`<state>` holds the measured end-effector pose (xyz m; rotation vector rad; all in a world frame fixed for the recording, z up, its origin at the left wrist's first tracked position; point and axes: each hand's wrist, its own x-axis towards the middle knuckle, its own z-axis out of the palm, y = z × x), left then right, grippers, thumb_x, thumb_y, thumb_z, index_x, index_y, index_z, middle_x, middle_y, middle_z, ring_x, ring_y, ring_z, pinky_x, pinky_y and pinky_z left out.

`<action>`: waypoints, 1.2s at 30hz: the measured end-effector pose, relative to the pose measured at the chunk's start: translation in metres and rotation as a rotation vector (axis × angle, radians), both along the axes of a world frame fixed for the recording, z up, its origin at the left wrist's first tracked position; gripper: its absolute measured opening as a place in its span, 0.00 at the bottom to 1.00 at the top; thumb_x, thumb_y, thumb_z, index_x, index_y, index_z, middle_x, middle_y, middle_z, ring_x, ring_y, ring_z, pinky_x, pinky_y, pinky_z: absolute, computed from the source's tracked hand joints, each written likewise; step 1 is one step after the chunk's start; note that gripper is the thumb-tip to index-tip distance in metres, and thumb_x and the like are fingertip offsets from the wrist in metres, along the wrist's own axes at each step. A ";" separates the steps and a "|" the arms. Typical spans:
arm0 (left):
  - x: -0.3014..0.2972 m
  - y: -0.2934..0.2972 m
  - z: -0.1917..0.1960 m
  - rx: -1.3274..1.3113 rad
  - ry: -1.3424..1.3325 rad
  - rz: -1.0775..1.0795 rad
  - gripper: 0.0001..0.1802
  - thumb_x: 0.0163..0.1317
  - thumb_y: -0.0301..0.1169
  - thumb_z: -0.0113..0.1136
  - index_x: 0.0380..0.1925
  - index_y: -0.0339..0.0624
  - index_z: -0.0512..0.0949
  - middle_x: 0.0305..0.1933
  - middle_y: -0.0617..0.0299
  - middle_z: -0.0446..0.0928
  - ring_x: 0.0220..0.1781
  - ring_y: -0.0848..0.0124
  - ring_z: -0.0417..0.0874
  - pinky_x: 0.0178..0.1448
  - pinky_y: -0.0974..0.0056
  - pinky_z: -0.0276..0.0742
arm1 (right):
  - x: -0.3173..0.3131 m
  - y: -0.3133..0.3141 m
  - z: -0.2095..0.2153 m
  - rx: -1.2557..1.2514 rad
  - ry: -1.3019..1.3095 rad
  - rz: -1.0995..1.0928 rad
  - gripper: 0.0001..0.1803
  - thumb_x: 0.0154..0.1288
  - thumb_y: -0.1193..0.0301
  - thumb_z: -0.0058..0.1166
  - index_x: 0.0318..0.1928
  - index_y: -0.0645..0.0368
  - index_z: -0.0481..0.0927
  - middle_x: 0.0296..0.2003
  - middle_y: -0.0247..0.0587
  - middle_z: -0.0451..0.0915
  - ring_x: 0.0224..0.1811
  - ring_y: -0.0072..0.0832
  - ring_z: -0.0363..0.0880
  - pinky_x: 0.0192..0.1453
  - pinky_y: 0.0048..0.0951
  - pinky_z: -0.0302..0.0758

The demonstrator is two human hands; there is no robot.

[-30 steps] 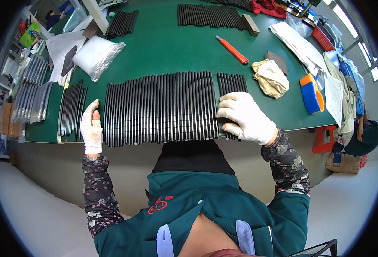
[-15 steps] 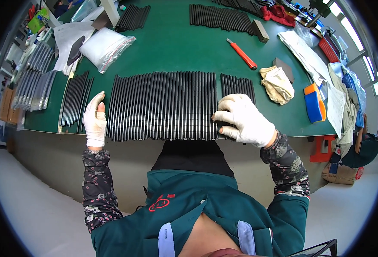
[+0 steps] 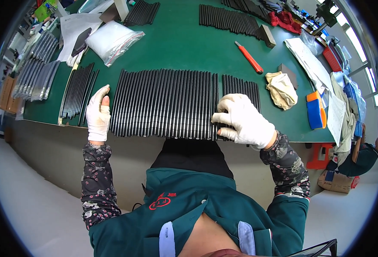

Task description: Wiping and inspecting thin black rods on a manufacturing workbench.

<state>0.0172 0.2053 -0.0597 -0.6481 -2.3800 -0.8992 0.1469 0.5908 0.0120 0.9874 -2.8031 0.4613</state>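
A wide row of black rods (image 3: 161,103) lies side by side along the near edge of the green table. My left hand (image 3: 98,115), in a white glove with a bare thumb tip, stands open against the row's left end. My right hand (image 3: 247,122), gloved in white too, is over the right end with bent, spread fingers. Its fingertips touch a single black rod (image 3: 215,92) set slightly apart from the row. Partly under that hand lies a shorter group of black rods (image 3: 242,85). Left of my left hand is another bundle of dark rods (image 3: 76,92).
A red utility knife (image 3: 250,58), a cream cloth (image 3: 281,91) and a blue-orange roll (image 3: 315,110) lie to the right. A white plastic bag (image 3: 110,40) sits at the back left. More rods (image 3: 229,21) rest against a block (image 3: 266,36) at the back.
The whole view has shifted and tilted slightly. A narrow gap now shows between the row and its rightmost rod at my right fingertips. My left hand stays beside the row's left end.
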 end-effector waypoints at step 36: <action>0.003 0.009 0.003 0.018 0.045 0.036 0.11 0.64 0.28 0.56 0.45 0.39 0.78 0.48 0.56 0.80 0.50 0.61 0.80 0.54 0.63 0.75 | -0.021 -0.038 0.017 0.134 -0.072 0.144 0.21 0.47 0.58 0.63 0.42 0.52 0.77 0.44 0.39 0.74 0.54 0.39 0.69 0.60 0.42 0.63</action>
